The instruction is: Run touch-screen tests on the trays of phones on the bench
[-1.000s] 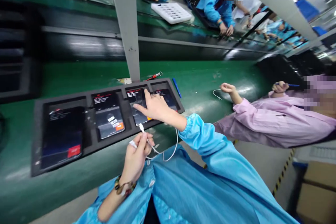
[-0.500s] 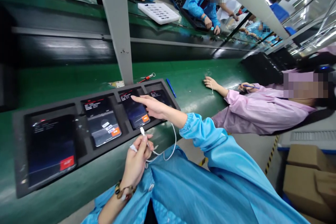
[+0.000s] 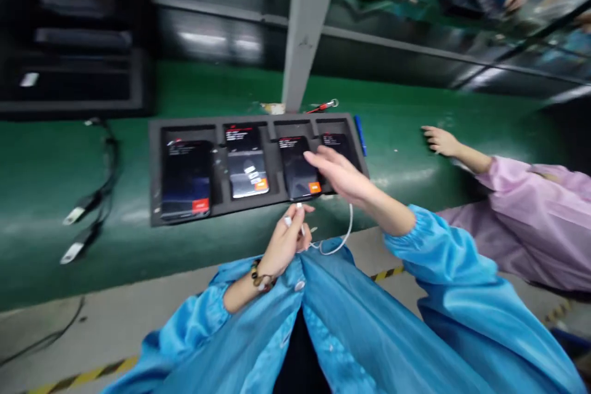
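Note:
A black foam tray (image 3: 157, 172) lies on the green conveyor belt (image 3: 55, 160) and holds several phones with lit screens. My right hand (image 3: 339, 173) hovers with fingers spread over the third phone (image 3: 300, 167) and the fourth phone (image 3: 339, 144) at the tray's right end. My left hand (image 3: 286, 241) is below the tray's front edge and pinches the plug end of a thin white cable (image 3: 339, 240), which loops toward my right wrist. Both arms wear blue sleeves.
A grey post (image 3: 307, 24) rises behind the tray, with a red-handled tool (image 3: 323, 106) and a blue pen (image 3: 361, 134) near it. Black cables with plugs (image 3: 85, 215) lie at left. A person in a pink sleeve rests a hand (image 3: 441, 140) on the belt at right.
The view has swung left, so the tray now sits centred and cables at left appear. My right hand has lifted from pointing at the third phone to hovering flat over the right phones.

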Motion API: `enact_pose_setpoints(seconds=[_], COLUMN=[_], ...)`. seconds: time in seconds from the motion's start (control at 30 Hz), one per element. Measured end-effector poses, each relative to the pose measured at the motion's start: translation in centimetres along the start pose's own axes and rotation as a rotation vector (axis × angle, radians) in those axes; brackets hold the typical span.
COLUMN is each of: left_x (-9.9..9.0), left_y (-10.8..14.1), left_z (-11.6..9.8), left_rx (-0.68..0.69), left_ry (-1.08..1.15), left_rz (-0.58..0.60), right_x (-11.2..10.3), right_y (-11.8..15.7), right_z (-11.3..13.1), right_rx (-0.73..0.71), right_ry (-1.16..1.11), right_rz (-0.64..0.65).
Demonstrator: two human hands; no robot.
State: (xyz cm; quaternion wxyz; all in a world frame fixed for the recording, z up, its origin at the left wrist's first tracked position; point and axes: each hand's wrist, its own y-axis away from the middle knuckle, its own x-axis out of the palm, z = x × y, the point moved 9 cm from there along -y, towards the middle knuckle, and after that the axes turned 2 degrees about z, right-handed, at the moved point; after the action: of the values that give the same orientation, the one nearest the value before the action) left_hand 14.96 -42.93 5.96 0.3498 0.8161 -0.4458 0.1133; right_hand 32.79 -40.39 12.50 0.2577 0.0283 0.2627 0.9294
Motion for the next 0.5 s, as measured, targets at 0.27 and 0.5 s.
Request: enact_pose_setpoints(seconds=[0.27, 0.5], left_x=[0.3, 0.3], left_y=[-0.9, -2.0], left_z=[0.8, 0.7], left_rx=[0.002, 0.019], left_ry=[-0.019, 0.057], left_rz=[-0.016, -0.068], right_x=[1.2, 4.2], right_y=[-5.2, -8.5], right_z=[7.2, 6.5], right_rx=[-0.505, -0.47], right_ry=[0.685, 0.916], right_rz=[0.125, 0.258])
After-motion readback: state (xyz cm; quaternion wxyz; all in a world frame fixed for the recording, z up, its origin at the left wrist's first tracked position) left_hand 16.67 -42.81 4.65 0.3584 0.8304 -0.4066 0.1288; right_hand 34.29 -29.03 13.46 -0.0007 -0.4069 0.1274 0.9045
